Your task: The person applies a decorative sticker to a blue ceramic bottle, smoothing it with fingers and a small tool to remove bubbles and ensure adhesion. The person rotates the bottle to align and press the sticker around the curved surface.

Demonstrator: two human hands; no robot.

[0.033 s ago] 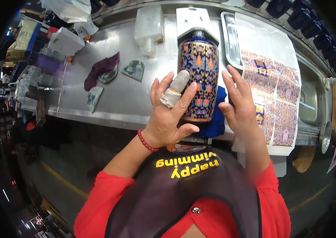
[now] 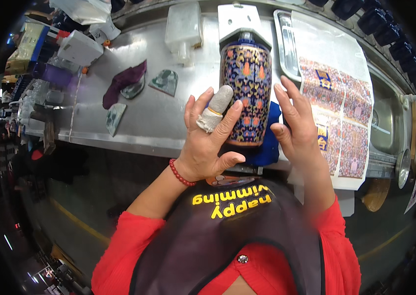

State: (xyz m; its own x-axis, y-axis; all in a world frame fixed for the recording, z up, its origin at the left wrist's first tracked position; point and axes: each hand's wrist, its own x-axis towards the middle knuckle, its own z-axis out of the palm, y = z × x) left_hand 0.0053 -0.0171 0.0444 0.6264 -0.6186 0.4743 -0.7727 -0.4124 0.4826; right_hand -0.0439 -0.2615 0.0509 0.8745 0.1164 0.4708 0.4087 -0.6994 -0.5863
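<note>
A dark blue bottle [image 2: 247, 91] with a colourful floral pattern lies in front of me, its neck pointing away at a white notched holder [image 2: 238, 18]. My left hand [image 2: 207, 140] is at its left side, fingers apart, with the index fingertip over the pattern; whether it presses there I cannot tell. One of its fingers wears a grey cover [image 2: 221, 100] with a white wrap. To the right of the bottle, my right hand [image 2: 297, 125] is spread, holding nothing. A blue cloth [image 2: 268, 150] shows beneath the bottle's near end.
Printed floral sheets [image 2: 338, 105] lie at right beside a metal tray [image 2: 286, 46] and a sink [image 2: 387, 118]. On the steel table [image 2: 144, 130] at left are a purple cloth [image 2: 118, 84] and green scraper-like pieces [image 2: 164, 82]. A translucent container [image 2: 183, 29] stands behind.
The bottle, holder and table appear slightly higher in the picture. Both hands keep nearly the same pose, with the fingers apart.
</note>
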